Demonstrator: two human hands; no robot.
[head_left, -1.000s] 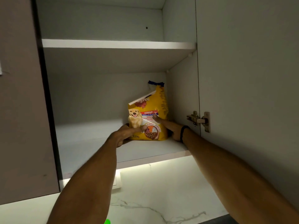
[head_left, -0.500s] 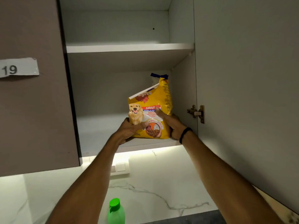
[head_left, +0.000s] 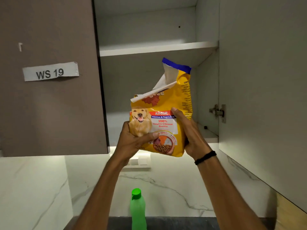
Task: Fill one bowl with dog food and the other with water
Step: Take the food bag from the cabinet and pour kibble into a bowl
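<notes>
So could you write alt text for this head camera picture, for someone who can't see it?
Two bare hands, left hand and right hand, hold an opened yellow dog food bag in front of an open wall cabinet. Below stands a green bottle with a green cap, against a marble wall.

The bag is yellow with a blue top edge, white lining and a golden dog picture. The bottle is bright green. The wall is white marble with grey veins. The left door is brown-grey.
</notes>
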